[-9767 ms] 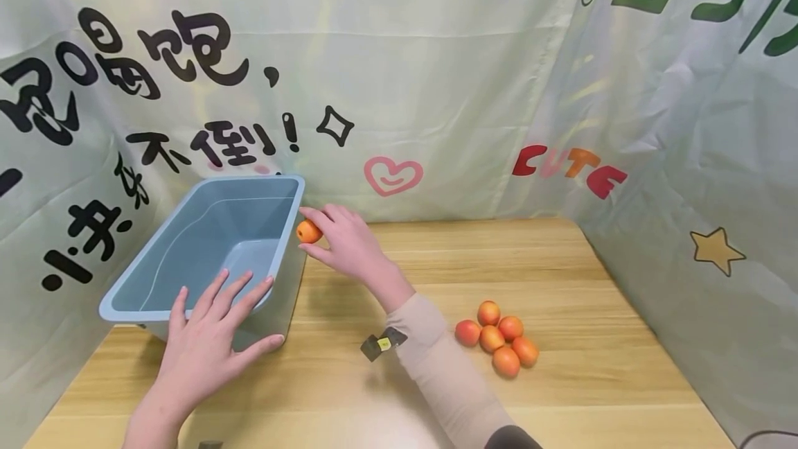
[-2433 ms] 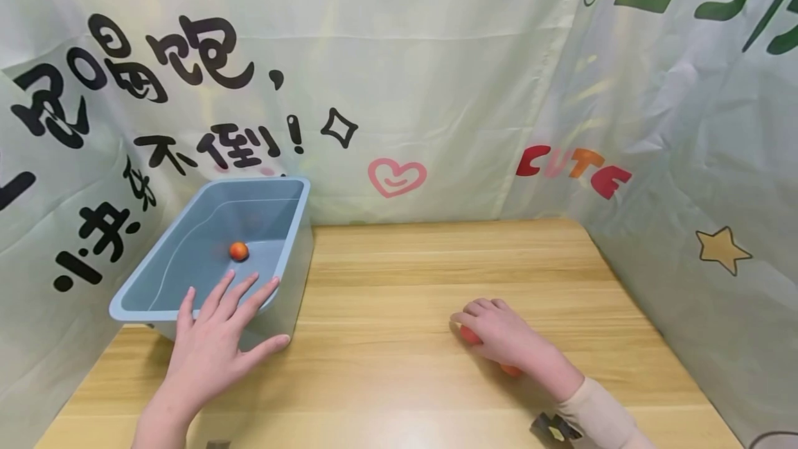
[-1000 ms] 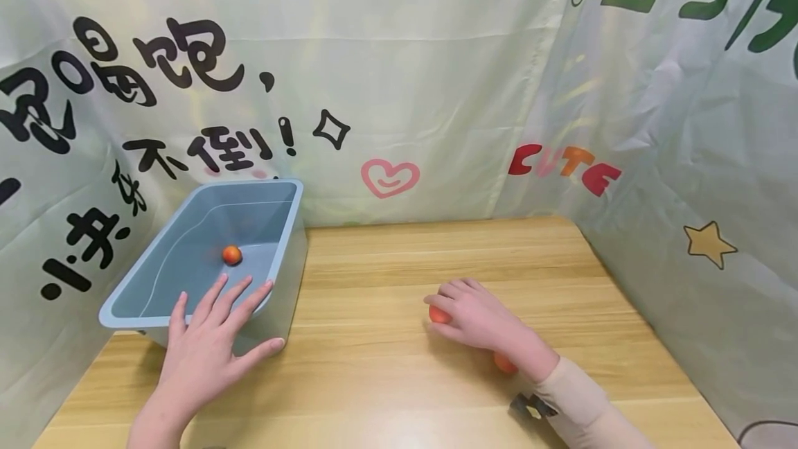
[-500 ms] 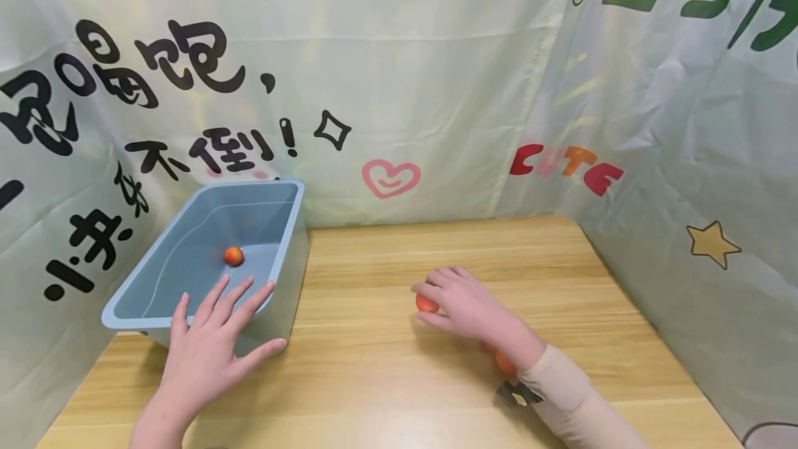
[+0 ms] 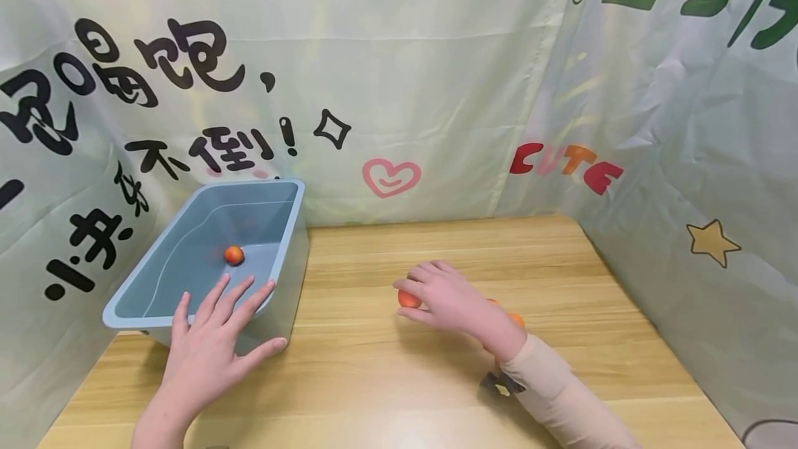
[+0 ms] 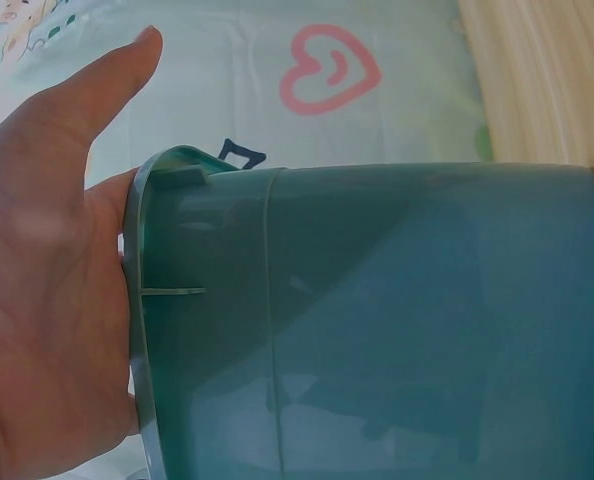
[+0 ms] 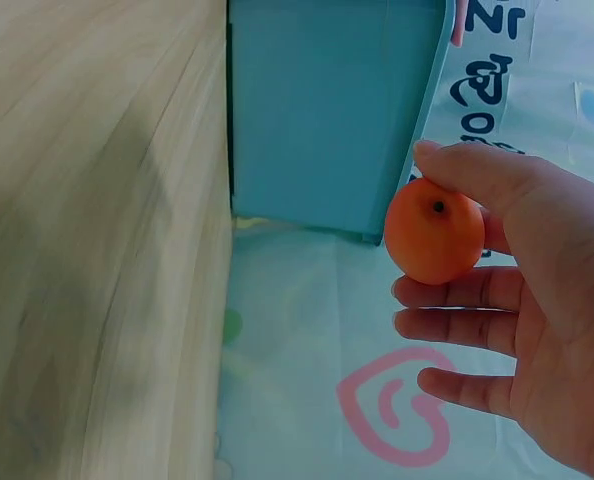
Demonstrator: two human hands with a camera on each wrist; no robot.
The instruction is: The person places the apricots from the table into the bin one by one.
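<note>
My right hand (image 5: pixel 449 300) pinches a small orange-red fruit (image 5: pixel 409 298) between thumb and fingers, above the middle of the table. In the right wrist view, the held fruit (image 7: pixel 434 232) shows a dark stem spot, with the other fingers extended below it. My left hand (image 5: pixel 208 352) rests spread on the near rim of a blue plastic tub (image 5: pixel 296 279). The left wrist view shows the tub's outer wall (image 6: pixel 397 320) beside that palm. One fruit (image 5: pixel 233 256) lies on the tub's floor. More fruits (image 5: pixel 516 320) sit partly hidden behind my right wrist.
The wooden table (image 5: pixel 374 380) meets a printed cloth backdrop (image 5: pixel 436 89) at the back and sides. The tub stands at the table's left, close to the cloth. A small dark device (image 5: pixel 501 384) is strapped at my right wrist.
At first my right hand held a fruit beside the tub; later one lies inside. The right hand then went to the pile, took another fruit and has moved left with it. Left hand stays put.
</note>
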